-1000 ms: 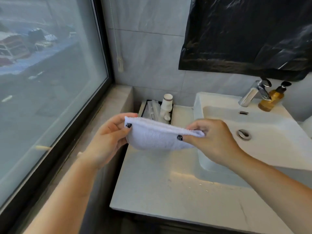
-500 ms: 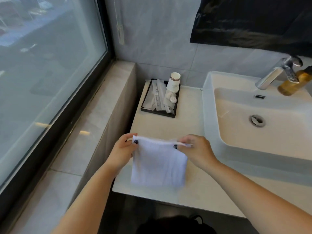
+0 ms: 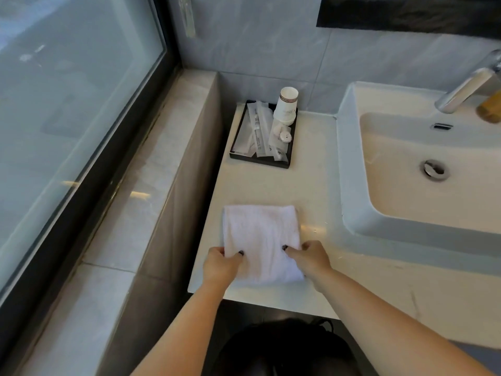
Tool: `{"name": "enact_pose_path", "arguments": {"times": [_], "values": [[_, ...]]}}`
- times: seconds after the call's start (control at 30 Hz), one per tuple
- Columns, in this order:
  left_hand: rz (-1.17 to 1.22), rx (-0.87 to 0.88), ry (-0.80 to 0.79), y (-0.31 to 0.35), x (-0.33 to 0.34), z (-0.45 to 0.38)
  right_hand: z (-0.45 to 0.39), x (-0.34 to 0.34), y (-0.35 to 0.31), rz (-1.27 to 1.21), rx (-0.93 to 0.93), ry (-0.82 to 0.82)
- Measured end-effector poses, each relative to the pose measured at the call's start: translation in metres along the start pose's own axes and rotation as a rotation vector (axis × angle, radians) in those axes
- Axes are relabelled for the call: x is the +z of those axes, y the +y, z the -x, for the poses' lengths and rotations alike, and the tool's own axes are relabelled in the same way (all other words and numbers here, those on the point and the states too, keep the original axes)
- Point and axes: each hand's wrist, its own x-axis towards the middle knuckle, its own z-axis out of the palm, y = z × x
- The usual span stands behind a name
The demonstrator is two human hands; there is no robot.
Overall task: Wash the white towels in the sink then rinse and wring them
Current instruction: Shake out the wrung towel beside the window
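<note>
Both thumbs lay on top of the white towel (image 3: 261, 240), the other fingers curled at its side edges: left hand (image 3: 221, 263) and right hand (image 3: 311, 257) pinched it. The towel lay folded on the counter (image 3: 311, 191), beside the sink (image 3: 349, 164).

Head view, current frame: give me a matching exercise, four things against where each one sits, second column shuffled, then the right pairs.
Things
1. folded white towel
2. paper cup
3. drain plug
4. faucet

Places
A. on the floor of the sink basin
B. flat on the countertop, its near edge pinched by both hands
C. at the back of the sink, spout angled over the basin
D. upside down at the back of the black tray

Pairs: 1-B, 2-D, 3-A, 4-C
</note>
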Motion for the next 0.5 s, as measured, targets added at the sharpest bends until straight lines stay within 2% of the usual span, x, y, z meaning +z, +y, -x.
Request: {"name": "enact_pose_path", "arguments": {"times": [0.13, 0.23, 0.27, 0.33, 0.37, 0.43, 0.5], "values": [[-0.093, 0.074, -0.022, 0.008, -0.014, -0.011, 0.009, 0.007, 0.005, -0.131, 0.016, -0.073], [-0.270, 0.102, -0.045, 0.002, -0.022, -0.007, 0.018, 0.011, 0.009, -0.066, -0.062, 0.021], [-0.384, 0.170, 0.009, 0.000, -0.021, -0.003, 0.019, 0.010, 0.012, 0.028, -0.117, 0.088], [-0.533, 0.478, 0.190, -0.004, -0.013, 0.001, 0.021, 0.010, 0.017, 0.339, -0.341, 0.259], [-0.559, 0.633, 0.223, -0.002, -0.007, 0.002, 0.021, 0.012, 0.018, 0.484, -0.499, 0.325], [-0.685, 0.826, 0.134, 0.002, 0.009, -0.006, 0.014, 0.019, 0.016, 0.660, -0.755, 0.345], [-0.874, 0.866, -0.007, 0.000, 0.023, -0.019, 0.001, 0.027, 0.013, 0.778, -0.843, 0.296]]}}
